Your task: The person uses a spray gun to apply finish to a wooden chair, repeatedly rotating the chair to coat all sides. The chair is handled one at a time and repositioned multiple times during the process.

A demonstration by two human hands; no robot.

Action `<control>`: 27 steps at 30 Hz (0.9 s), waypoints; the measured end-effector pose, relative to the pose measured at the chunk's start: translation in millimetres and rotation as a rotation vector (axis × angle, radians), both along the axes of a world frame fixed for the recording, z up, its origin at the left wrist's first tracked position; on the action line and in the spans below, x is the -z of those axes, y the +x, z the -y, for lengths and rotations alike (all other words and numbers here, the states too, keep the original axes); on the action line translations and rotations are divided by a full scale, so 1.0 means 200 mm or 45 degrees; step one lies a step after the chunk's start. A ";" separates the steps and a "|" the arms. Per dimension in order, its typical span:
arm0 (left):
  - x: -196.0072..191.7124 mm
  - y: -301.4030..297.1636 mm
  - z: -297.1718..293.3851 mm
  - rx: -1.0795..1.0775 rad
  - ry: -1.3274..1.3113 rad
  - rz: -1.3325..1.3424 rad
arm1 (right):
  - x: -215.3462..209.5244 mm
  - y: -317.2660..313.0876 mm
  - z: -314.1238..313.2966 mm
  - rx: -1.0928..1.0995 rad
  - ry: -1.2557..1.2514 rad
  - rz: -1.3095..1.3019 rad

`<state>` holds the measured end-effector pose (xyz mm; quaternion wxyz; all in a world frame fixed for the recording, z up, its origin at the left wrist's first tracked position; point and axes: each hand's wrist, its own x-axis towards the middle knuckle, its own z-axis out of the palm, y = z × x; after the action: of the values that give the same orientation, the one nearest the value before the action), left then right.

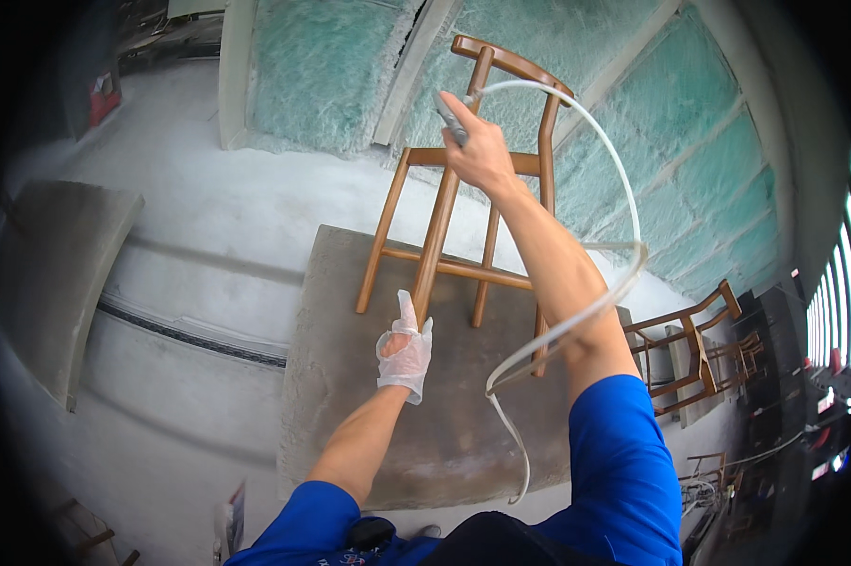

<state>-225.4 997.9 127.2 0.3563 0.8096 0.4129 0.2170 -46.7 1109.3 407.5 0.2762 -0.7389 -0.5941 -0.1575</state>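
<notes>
Gloved left hand (pixel 405 355) half-curled, pinching a chair leg (pixel 438 217), presumably to steady it. My right hand (pixel 482 151) is closed round the grey spray gun (pixel 451 119), hose (pixel 623 174) looped wide, likely for slack.

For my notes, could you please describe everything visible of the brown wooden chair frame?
The brown wooden chair frame looks smooth, with a curved top rail, slender legs and crossbars; no seat panel shows. The left hand, in a thin translucent glove, grips one leg near its lower end. Its top rail is farthest from the person; the legs appear over a broad grey slab, though whether they rest there is unclear. The bare right hand overlaps it; contact is unclear.
</notes>
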 end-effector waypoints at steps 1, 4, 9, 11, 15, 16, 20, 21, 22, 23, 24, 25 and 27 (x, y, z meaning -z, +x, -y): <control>0.00 0.00 0.00 -0.003 0.009 0.012 | -0.02 -0.01 -0.06 0.079 -0.066 0.078; 0.01 -0.01 0.01 -0.005 0.010 0.033 | -0.09 0.00 -0.17 0.232 0.019 -0.009; 0.01 -0.02 0.03 -0.021 0.006 0.017 | -0.18 0.04 0.08 0.233 0.247 0.075; 0.01 -0.02 0.04 -0.023 0.008 0.024 | -0.16 0.06 0.29 0.149 0.388 0.087; 0.02 -0.01 0.06 -0.035 0.002 0.009 | -0.18 0.21 0.62 0.215 0.475 -0.191; 0.02 -0.01 0.06 -0.041 0.018 -0.025 | -0.18 0.24 0.70 0.276 0.478 -0.358; 0.06 -0.05 0.10 -0.085 0.079 0.066 | -0.12 0.27 1.15 0.181 0.721 -0.655; 0.07 -0.06 0.12 -0.105 0.102 0.076 | -0.09 0.23 1.31 0.132 0.781 -0.548; 0.09 -0.07 0.15 -0.119 0.117 0.086 | -0.05 0.19 1.49 0.164 0.785 -0.618; 0.12 -0.10 0.19 -0.124 0.033 0.081 | -0.01 0.14 1.70 0.200 0.738 -0.673; 0.15 -0.11 0.20 -0.144 0.013 0.135 | 0.03 0.08 1.91 0.236 0.689 -0.726; 0.19 -0.12 0.22 -0.189 0.071 0.147 | 0.09 0.00 2.11 0.170 0.681 -0.780; 0.33 -0.15 0.28 -0.237 -0.009 0.074 | 0.21 -0.14 2.50 0.320 0.560 -0.865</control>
<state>-256.3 941.3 61.2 0.3494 0.7598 0.4766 0.2711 -75.2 609.0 366.4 0.5862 -0.7389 -0.3267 -0.0604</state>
